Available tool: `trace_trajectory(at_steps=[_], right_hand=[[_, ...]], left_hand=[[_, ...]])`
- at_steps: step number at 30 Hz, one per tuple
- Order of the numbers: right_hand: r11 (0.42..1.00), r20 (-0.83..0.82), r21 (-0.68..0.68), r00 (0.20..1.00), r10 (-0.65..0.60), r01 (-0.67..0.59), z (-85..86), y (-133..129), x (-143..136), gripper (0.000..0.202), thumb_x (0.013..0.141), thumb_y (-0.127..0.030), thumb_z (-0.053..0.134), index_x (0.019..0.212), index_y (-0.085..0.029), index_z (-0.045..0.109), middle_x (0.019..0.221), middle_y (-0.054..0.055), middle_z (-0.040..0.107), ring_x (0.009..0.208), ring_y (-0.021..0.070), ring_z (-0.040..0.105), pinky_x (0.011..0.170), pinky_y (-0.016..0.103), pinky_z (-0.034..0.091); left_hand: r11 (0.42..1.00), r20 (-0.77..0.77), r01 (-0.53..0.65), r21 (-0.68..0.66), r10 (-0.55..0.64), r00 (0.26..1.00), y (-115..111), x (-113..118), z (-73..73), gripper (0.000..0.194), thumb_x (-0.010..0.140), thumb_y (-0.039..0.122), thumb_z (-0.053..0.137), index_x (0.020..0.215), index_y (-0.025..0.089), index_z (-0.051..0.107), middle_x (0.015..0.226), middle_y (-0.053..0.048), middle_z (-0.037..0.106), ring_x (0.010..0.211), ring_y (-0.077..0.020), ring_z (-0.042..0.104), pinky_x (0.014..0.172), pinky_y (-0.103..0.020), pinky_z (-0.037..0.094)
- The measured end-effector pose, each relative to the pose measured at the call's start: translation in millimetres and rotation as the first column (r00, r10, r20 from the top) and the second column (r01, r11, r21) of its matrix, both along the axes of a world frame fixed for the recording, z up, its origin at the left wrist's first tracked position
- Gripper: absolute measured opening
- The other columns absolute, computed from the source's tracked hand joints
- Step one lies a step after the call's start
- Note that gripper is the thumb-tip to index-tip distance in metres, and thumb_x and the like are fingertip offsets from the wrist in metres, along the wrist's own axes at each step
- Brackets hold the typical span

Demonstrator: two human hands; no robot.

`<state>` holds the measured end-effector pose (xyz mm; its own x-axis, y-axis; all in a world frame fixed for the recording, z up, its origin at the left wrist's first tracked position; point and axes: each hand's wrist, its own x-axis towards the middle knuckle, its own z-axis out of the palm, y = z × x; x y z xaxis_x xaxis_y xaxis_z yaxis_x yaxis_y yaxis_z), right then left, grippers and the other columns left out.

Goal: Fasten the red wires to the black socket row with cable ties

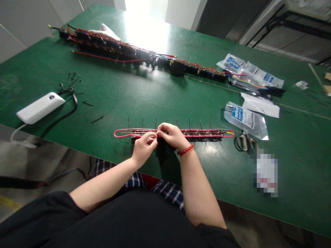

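Note:
A long narrow black assembly (204,139) lies crosswise on the green table in front of me. A red cable (120,130) loops around it, and thin black cable ties (189,123) stick out at intervals along it. My left hand (144,148) pinches at the assembly's near edge, left of its middle. My right hand (172,135), with a red bead bracelet above the wrist, is closed in a pinch at the same spot, fingertips touching the left ones. What the fingertips hold is hidden between them. A metal ring terminal (133,136) shows just left of my left hand.
Longer wired assemblies (111,48) stretch across the table's far side. To the left are a white power bank-like box (40,107) and loose black ties (97,119). Scissors (242,142), plastic bags (247,119) and a blurred-out item (267,172) lie to the right.

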<state>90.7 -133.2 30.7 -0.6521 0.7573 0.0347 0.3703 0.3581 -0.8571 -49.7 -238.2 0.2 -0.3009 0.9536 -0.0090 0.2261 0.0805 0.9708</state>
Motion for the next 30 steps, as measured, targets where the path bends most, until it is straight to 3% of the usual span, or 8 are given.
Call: trace_trajectory(at_steps=[8, 13, 19, 21, 23, 25, 27, 30], right_hand=[[0.999, -0.013, -0.034, 1.0, -0.009, 0.009, -0.1, -1, 0, 0.006, 0.088, -0.023, 0.058, 0.083, -0.021, 0.059, 0.075, -0.001, 0.063, 0.072, 0.0142, 0.056, 0.069, 0.026, 0.042], [0.998, -0.032, -0.063, 0.999, -0.024, 0.022, -0.3, -1, 0, 0.007, 0.091, -0.025, 0.056, 0.084, -0.021, 0.058, 0.078, 0.0, 0.066, 0.074, 0.015, 0.059, 0.071, 0.027, 0.045], [0.995, -0.061, -0.101, 0.998, -0.018, 0.011, -1.4, -2, 0, 0.007, 0.091, -0.026, 0.056, 0.085, -0.022, 0.057, 0.082, 0.001, 0.07, 0.078, 0.0164, 0.063, 0.073, 0.028, 0.048], [0.994, -0.06, -0.105, 0.998, -0.015, 0.009, -1.3, -3, 0, 0.008, 0.091, -0.027, 0.056, 0.085, -0.022, 0.056, 0.082, 0.002, 0.07, 0.077, 0.0165, 0.063, 0.074, 0.029, 0.048], [0.995, -0.059, -0.099, 0.998, -0.014, 0.008, -1.0, -3, 0, 0.009, 0.091, -0.027, 0.056, 0.084, -0.022, 0.056, 0.081, 0.001, 0.069, 0.077, 0.0163, 0.063, 0.074, 0.029, 0.048], [0.997, -0.05, -0.08, 0.999, -0.019, 0.015, -0.9, -3, 0, 0.009, 0.091, -0.027, 0.056, 0.084, -0.022, 0.057, 0.079, 0.001, 0.067, 0.075, 0.0158, 0.061, 0.072, 0.028, 0.047], [0.998, -0.039, -0.06, 0.999, -0.025, 0.023, -1.0, -3, 0, 0.009, 0.09, -0.028, 0.057, 0.084, -0.022, 0.057, 0.077, 0.0, 0.065, 0.073, 0.0156, 0.059, 0.071, 0.027, 0.046], [0.998, -0.041, -0.066, 0.999, -0.024, 0.021, -1.4, -3, 0, 0.01, 0.091, -0.029, 0.057, 0.084, -0.022, 0.057, 0.079, 0.001, 0.066, 0.077, 0.0167, 0.061, 0.073, 0.028, 0.047]], left_hand=[[1.0, -0.031, 0.013, 0.001, -0.013, 0.999, 0, -1, -2.6, 0.015, 0.085, 0.025, 0.06, 0.097, 0.023, 0.068, 0.07, 0.005, 0.072, 0.063, -0.0138, 0.071, 0.063, -0.023, 0.052], [0.996, -0.197, 0.075, 0.046, -0.065, 0.978, 0, 0, -0.9, 0.016, 0.081, 0.018, 0.059, 0.092, 0.023, 0.068, 0.069, 0.006, 0.07, 0.06, -0.0114, 0.067, 0.065, -0.022, 0.049], [0.976, -0.24, 0.161, 0.149, -0.123, 0.963, -6, -6, -1.2, 0.012, 0.091, 0.02, 0.054, 0.098, 0.022, 0.063, 0.069, 0.005, 0.071, 0.056, -0.0107, 0.067, 0.059, -0.021, 0.051], [0.93, -0.45, 0.231, 0.285, -0.083, 0.889, -8, -13, -1.1, 0.011, 0.093, 0.021, 0.055, 0.1, 0.022, 0.064, 0.08, 0.001, 0.075, 0.068, -0.0131, 0.071, 0.067, -0.024, 0.054], [0.853, -0.695, 0.358, 0.381, 0.008, 0.719, -8, -23, -0.5, 0.012, 0.092, 0.021, 0.06, 0.102, 0.022, 0.067, 0.098, -0.003, 0.078, 0.089, -0.0186, 0.073, 0.084, -0.031, 0.054], [0.818, -0.831, 0.432, 0.38, 0.097, 0.548, -5, -32, 0.5, 0.019, 0.092, 0.023, 0.063, 0.109, 0.025, 0.068, 0.111, -0.003, 0.077, 0.1, -0.0213, 0.071, 0.096, -0.037, 0.049], [0.845, -0.892, 0.435, 0.311, 0.102, 0.44, 1, -39, 1.6, 0.027, 0.093, 0.028, 0.062, 0.119, 0.025, 0.067, 0.123, -0.006, 0.073, 0.111, -0.0248, 0.067, 0.102, -0.041, 0.045], [0.907, -0.926, 0.374, 0.192, 0.041, 0.376, 12, -44, 1.9, 0.039, 0.093, 0.035, 0.06, 0.127, 0.016, 0.064, 0.13, -0.014, 0.069, 0.117, -0.0309, 0.064, 0.104, -0.047, 0.043]])
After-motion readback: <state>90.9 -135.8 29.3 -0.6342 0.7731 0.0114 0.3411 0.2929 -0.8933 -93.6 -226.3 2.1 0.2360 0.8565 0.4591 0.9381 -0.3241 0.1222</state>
